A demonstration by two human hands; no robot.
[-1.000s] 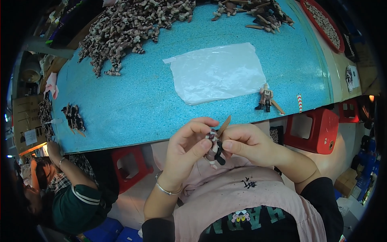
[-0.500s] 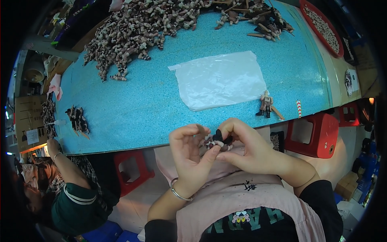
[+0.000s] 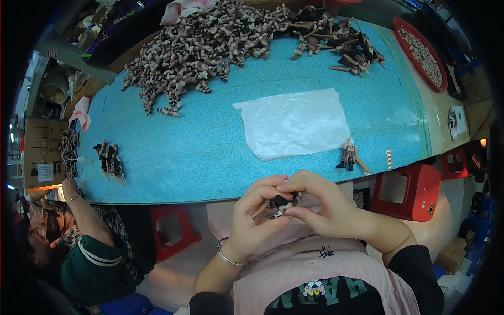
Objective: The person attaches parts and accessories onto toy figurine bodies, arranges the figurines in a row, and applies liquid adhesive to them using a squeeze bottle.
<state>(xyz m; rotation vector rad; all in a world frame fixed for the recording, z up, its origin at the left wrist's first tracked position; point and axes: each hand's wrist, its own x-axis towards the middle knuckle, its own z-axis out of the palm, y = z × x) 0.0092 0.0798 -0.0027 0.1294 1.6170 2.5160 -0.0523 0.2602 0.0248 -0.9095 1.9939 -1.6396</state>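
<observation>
Both of my hands meet in front of my pink apron, just off the table's near edge. Between them is a small toy figure (image 3: 281, 202), with black and pale parts showing; much of it is hidden by fingers. My left hand (image 3: 257, 210), a metal bangle on its wrist, is curled round one side of the figure. My right hand (image 3: 317, 202) pinches the other side with thumb and fingers. Beyond them on the blue table (image 3: 184, 157), a finished-looking figure (image 3: 347, 155) with black boots lies beside a tan stick-like piece (image 3: 362, 165).
A large heap of figures (image 3: 210, 47) covers the far table, with dark figures and sticks (image 3: 349, 50) to its right. Near the middle lies a white plastic sheet (image 3: 294, 123). A red basket (image 3: 407, 31) of small pale parts stands far right. A co-worker's arm (image 3: 86, 215) reaches in at left.
My hands have come closer together, and the left fingers have closed in round the figure. The whole view has shifted slightly, so the table sits lower in the picture.
</observation>
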